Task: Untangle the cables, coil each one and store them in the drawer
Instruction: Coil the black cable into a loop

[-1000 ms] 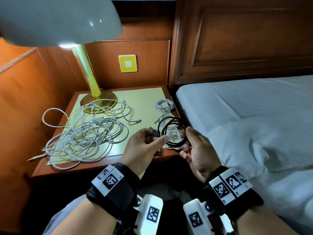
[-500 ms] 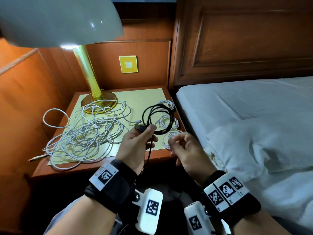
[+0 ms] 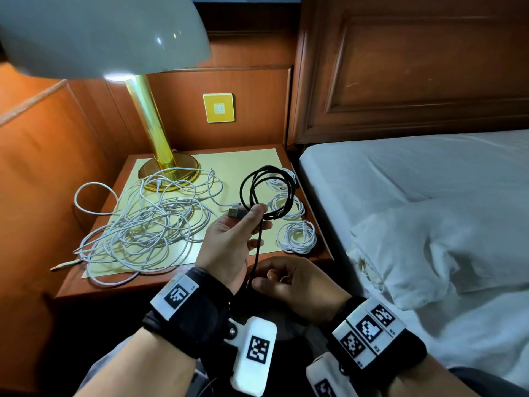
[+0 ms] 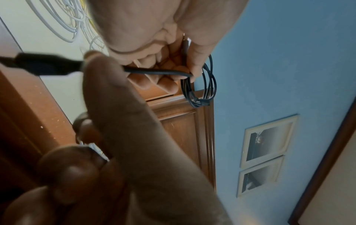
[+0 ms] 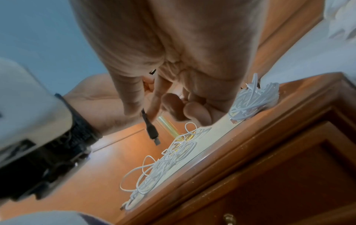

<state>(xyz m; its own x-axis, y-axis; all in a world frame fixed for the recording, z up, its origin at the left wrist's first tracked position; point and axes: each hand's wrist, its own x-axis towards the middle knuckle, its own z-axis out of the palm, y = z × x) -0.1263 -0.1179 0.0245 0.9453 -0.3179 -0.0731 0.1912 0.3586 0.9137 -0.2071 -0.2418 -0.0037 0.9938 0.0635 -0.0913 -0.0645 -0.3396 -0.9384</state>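
A black cable (image 3: 267,193) is wound into a small coil that my left hand (image 3: 254,216) grips above the nightstand (image 3: 320,253), its USB plug (image 3: 236,212) sticking out by the thumb. The coil (image 4: 200,91) also shows in the left wrist view. Its loose tail hangs down to my right hand (image 3: 266,282), which pinches it between thumb and forefinger near the other plug (image 5: 153,134). A big tangle of white cables (image 3: 143,224) lies on the left of the top. Three white coils (image 3: 297,237) lie along its right edge.
A brass lamp (image 3: 154,133) with a wide shade stands at the back left of the nightstand. The drawer front with its knob (image 5: 229,219) is below the top. A bed with white sheets (image 3: 415,196) is close on the right.
My left hand has taken the black coil alone and raised it over the table. My right hand let go of the coil, dropped to the front edge and now pinches the hanging tail.
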